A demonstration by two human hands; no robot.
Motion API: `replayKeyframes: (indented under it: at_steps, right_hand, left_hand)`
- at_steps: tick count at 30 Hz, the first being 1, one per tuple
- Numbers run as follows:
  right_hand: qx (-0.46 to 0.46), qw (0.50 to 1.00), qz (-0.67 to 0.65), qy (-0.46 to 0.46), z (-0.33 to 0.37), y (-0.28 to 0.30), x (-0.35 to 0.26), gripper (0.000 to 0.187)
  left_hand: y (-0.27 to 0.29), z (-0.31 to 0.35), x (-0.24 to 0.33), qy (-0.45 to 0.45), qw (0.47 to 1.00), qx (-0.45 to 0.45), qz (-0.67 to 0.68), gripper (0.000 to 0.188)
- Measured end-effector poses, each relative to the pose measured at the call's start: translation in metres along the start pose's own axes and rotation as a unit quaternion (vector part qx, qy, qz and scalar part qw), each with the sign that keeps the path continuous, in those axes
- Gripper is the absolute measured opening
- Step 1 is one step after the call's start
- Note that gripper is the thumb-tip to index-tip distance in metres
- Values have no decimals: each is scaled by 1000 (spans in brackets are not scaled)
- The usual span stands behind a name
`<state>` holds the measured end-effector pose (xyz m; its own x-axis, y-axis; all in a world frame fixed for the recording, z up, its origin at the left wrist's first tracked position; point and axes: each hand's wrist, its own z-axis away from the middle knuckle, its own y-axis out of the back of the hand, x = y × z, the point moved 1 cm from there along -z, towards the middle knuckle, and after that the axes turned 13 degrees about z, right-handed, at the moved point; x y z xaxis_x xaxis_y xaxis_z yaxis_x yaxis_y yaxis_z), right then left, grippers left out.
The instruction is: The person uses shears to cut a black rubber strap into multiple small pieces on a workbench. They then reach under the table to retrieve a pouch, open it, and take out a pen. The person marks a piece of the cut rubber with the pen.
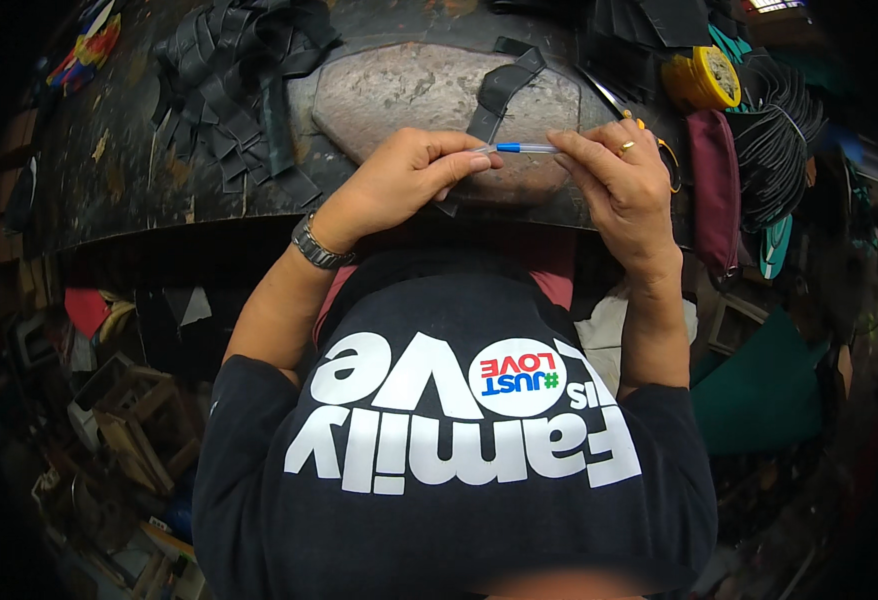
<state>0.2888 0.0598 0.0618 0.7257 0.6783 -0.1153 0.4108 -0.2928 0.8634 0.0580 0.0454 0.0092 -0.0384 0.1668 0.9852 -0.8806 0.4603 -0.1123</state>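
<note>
Between my two hands is a slim pen (511, 148) with a clear barrel and a blue section, held level just above the near part of a worn stone slab (389, 95). My left hand (414, 180) pinches the pen's left end between thumb and fingers. At its right end, the fingertips of my right hand (624, 190) are closed on the clear barrel. A folded black strip (504, 88) of leather-like material lies on the slab, just beyond the pen. Scissors with an orange-yellow handle (670, 165) lie beside my right hand, partly hidden by it.
Many black strips (229, 70) are heaped on the dark table at the far left. On the right stand a yellow tub (701, 80), a maroon zipped pouch (713, 190) and a bundle of black cords (781, 140). The table's near edge runs below my wrists.
</note>
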Motion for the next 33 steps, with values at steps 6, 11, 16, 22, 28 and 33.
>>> replayKeyframes:
  at_steps: [6,11,16,22,28,33]
  right_hand:
    - [-38,999,-8,23,3,-5,-5,24]
    - [-28,999,1,20,2,0,-2,24]
    - [-28,999,-12,32,4,-2,-6,23]
    - [-41,998,-2,48,7,-19,-15,25]
    - [-115,951,-240,-155,5,-41,-6,28]
    - [-149,907,-158,-361,-27,-70,21,27]
  left_hand:
    - [-6,1,-4,8,1000,-13,6,26]
    - [-3,3,-1,4,1000,-5,11,25]
    - [-3,5,-1,11,1000,-20,5,25]
    - [-8,2,-1,2,999,-19,-46,26]
    - [1,6,7,-99,987,72,-105,29]
    - [3,13,4,-61,988,94,103,34]
